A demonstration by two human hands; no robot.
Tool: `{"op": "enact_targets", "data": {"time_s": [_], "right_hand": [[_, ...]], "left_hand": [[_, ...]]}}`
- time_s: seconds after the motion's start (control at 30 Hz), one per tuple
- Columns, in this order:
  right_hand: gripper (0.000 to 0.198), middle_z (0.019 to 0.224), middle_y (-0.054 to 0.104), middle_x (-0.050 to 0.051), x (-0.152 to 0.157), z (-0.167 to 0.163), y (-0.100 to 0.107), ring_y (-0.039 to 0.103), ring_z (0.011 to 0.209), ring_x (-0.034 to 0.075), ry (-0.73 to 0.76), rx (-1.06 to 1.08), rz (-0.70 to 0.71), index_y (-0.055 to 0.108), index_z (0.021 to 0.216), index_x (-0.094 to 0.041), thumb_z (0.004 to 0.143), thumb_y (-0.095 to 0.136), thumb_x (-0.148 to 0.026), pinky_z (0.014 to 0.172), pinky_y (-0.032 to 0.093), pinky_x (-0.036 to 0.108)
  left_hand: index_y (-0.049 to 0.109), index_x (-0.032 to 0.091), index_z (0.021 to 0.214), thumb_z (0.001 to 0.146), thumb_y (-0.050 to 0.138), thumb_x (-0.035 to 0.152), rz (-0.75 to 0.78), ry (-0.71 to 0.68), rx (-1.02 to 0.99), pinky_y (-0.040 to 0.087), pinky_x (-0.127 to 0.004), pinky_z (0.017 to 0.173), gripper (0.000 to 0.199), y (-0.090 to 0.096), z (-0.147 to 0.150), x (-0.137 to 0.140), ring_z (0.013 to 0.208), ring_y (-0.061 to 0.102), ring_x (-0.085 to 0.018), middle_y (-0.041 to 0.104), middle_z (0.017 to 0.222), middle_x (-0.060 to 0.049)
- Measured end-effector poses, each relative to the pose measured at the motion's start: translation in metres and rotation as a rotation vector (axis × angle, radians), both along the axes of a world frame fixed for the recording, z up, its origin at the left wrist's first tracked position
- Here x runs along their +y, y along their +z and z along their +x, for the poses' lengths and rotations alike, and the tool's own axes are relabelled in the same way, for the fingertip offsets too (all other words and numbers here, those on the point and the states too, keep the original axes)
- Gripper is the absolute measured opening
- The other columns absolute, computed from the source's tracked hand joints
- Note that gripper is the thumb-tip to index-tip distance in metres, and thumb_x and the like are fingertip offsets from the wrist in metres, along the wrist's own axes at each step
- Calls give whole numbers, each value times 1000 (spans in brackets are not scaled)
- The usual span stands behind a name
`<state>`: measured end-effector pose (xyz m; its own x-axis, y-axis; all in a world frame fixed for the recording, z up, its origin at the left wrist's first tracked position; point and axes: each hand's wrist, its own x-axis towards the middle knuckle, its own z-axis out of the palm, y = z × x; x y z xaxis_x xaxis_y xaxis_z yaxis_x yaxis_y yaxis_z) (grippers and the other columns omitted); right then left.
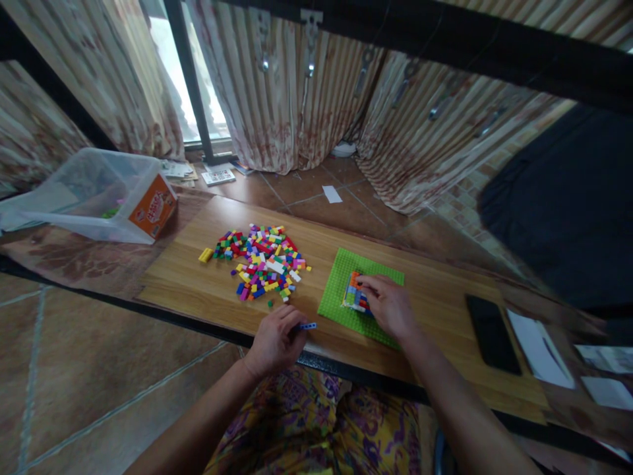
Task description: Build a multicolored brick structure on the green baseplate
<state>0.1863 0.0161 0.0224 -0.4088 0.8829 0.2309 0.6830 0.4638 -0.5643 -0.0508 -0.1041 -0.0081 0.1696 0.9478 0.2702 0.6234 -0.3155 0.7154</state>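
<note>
A long, thin blue toy brick (308, 326) pokes out from the closed fingers of my left hand (277, 340), which is over the front edge of the table. On a green studded baseplate (330, 300) stands a small build of coloured bricks (352, 297), with orange, blue, green and red parts. My right hand (390, 305) is over this build, its thumb and fingers pinched together at the top near the orange bricks. Whatever may be between those fingertips is too small to make out, and the hand hides the build's right side.
Left of the baseplate lies a loose heap of coloured bricks (270, 264), with a yellow brick (206, 254) apart from it. A clear plastic bin (99, 227) stands at the far left. To the right are a black phone (493, 334) and white paper with a pen (539, 349).
</note>
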Motion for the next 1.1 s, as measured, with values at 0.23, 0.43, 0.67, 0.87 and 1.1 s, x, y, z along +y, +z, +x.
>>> {"op": "enact_targets", "data": {"time_s": [0.23,0.43,0.67,0.87,1.1], "right_hand": [[24,91,71,5,-5,1,-11,65,85,22,-134,136,-42,72,93,-24,84,51,-30,80,50,38],[24,91,71,5,-11,-4,-19,64,86,21,-220,224,-15,73,93,-24,84,52,-33,80,50,38],[25,88,69,6,-9,-2,-7,61,85,22,-133,39,35,73,88,-24,87,50,-31,81,47,38],[25,83,66,6,-4,0,-1,58,83,22,-51,-139,73,72,82,-23,88,48,-28,80,44,38],[25,81,65,6,2,2,1,58,81,23,-50,-201,24,69,79,-24,87,46,-27,79,43,38]], "left_hand": [[59,20,83,80,52,12,16,3,-6,45,-30,67,10,1,0,0,77,57,-18,62,79,-4],[59,19,83,81,51,12,17,1,-2,44,-29,67,11,2,0,0,77,57,-18,62,79,-4],[58,19,83,82,51,11,27,16,-3,43,-29,67,10,3,0,0,76,56,-18,61,78,-4],[59,20,84,81,52,12,22,3,-2,44,-30,68,11,1,1,-1,78,57,-19,62,80,-5],[59,19,82,82,52,14,12,-1,3,44,-30,66,9,3,1,0,76,56,-19,60,78,-5]]}}
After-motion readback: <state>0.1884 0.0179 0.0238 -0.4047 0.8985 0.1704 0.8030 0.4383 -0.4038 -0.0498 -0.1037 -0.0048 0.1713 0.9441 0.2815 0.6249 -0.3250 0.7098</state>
